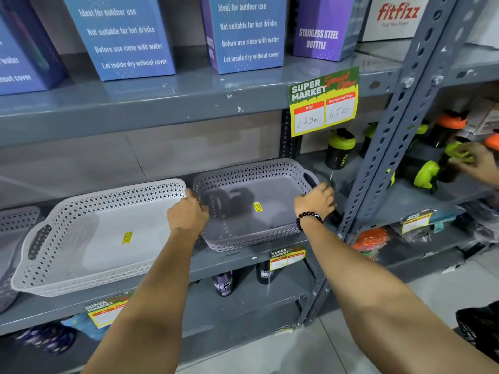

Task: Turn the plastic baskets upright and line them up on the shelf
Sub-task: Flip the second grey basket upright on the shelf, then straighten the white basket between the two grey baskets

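A grey perforated plastic basket (270,195) sits upright on the grey metal shelf (243,256), right of centre, with a yellow sticker inside. My left hand (187,213) grips its left rim. My right hand (316,199), with a dark bead bracelet on the wrist, grips its right rim near the handle. A white perforated basket (89,238) stands upright just to the left, its rim almost touching the grey one. Part of another grey basket (16,225) shows at the far left edge.
A slotted metal upright (378,163) stands right of the grey basket. Boxed bottles (121,36) fill the shelf above, where a price tag (324,101) hangs. Another person's hand (475,160) handles green-lidded shaker bottles (340,149) on the neighbouring rack.
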Demonstrator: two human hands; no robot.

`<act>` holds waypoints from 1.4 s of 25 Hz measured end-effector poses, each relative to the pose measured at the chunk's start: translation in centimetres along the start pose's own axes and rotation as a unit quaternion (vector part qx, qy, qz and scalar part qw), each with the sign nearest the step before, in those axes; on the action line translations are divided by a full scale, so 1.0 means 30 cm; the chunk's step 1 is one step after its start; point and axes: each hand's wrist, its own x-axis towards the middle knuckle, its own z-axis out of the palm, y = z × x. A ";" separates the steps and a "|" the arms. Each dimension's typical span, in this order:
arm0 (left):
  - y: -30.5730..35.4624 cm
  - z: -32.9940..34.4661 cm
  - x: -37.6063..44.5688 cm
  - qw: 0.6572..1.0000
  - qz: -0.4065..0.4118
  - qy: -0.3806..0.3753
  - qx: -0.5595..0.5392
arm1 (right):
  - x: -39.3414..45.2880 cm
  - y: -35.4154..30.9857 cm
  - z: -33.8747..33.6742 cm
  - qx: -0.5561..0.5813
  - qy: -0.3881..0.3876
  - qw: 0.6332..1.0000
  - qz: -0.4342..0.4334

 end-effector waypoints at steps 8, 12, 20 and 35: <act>-0.169 -0.012 0.027 0.992 -0.033 0.095 -0.072 | -0.148 -0.212 0.118 0.016 -0.083 0.975 -0.207; -0.429 -0.048 0.044 0.982 -0.093 0.137 -0.086 | -0.304 -0.322 0.204 0.032 -0.157 0.952 -0.259; -0.888 -0.179 0.056 0.970 -0.186 0.127 -0.091 | -0.591 -0.488 0.363 -0.055 -0.174 0.946 -0.268; -1.040 -0.176 0.034 0.958 -0.227 0.071 -0.163 | -0.607 -0.480 0.392 -0.143 -0.160 0.935 -0.282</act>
